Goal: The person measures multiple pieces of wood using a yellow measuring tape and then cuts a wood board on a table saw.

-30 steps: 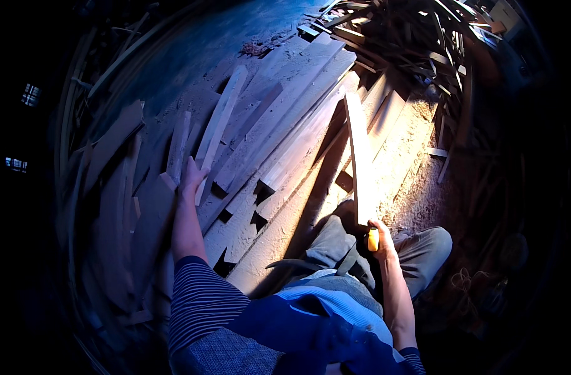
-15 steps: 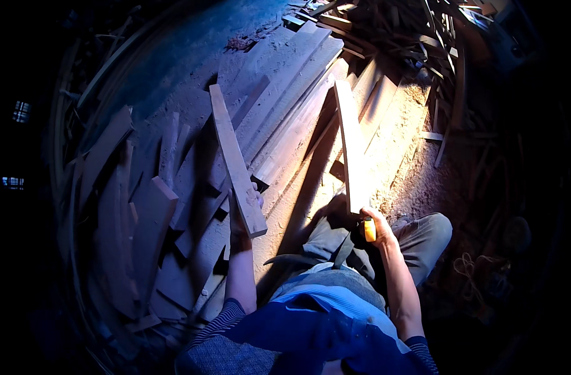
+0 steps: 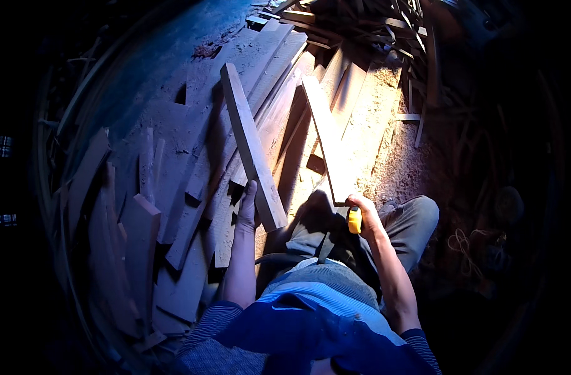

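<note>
With only the left hand closed around the near end of the long brown wooden plank raised over the plank-strewn floor, it could tip, while the right hand gripped a yellow tool against a paler board.

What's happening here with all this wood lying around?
A person stands over a heap of boards on a sawdust-covered floor. The left hand grips the near end of a long plank, lifted clear above the pile. The right hand holds the end of a second plank together with a small yellow object, too small to identify. More scrap wood is stacked at the far end.
</note>
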The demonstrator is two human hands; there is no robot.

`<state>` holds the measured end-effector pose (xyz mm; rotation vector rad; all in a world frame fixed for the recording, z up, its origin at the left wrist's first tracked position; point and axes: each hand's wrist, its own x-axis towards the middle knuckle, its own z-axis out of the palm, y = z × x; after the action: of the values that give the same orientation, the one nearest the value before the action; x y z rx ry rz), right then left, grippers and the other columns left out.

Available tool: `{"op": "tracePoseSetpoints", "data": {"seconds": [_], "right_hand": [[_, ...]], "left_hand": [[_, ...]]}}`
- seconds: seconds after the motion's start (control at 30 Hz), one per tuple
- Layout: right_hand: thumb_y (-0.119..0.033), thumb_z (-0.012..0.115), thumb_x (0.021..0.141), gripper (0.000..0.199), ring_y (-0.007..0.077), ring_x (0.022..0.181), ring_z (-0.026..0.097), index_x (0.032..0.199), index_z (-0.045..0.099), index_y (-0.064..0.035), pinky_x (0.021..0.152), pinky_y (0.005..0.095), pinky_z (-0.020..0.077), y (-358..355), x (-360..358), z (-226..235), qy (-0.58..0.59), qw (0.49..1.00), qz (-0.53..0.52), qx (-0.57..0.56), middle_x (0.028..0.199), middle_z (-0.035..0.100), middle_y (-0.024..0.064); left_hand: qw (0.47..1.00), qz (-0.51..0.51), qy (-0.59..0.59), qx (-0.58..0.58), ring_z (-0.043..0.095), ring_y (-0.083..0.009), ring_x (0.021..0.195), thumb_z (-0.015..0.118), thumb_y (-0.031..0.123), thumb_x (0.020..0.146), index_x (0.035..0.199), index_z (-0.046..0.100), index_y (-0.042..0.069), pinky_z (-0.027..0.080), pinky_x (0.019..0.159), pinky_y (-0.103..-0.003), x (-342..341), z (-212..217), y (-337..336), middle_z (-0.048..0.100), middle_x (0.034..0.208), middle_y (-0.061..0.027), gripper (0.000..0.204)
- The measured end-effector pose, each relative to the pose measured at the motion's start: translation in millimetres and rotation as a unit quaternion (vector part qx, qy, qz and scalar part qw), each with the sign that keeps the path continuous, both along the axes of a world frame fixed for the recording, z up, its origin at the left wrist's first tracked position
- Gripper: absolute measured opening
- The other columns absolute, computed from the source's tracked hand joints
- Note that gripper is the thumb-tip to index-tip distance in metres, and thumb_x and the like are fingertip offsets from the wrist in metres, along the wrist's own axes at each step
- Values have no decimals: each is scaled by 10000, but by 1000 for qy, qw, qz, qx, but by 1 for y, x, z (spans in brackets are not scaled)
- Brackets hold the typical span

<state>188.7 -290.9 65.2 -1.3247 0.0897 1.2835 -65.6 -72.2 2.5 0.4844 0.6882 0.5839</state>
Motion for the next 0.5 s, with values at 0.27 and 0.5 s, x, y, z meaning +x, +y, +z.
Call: {"op": "tracePoseSetpoints", "data": {"seconds": [0.27, 0.5], "right_hand": [[-267, 653, 966, 275, 101, 917, 616, 1028, 718, -6, 832, 251, 468, -15, 9, -32, -73, 978, 194, -27, 966, 699, 15], [-335, 640, 971, 366, 78, 722, 573, 1097, 732, -4, 622, 245, 431, -11, 15, -42, -135, 923, 315, -172, 854, 681, 2]], "left_hand": [[987, -34, 139, 71, 641, -162, 951, 798, 173, 779, 1274, 527, 19, 538, 881, -328, 27, -4, -1, 630, 1064, -63, 584], [981, -2, 151, 122, 622, -154, 938, 774, 172, 761, 1187, 559, 46, 525, 842, -317, 63, 19, -15, 612, 1042, -60, 494]]}}
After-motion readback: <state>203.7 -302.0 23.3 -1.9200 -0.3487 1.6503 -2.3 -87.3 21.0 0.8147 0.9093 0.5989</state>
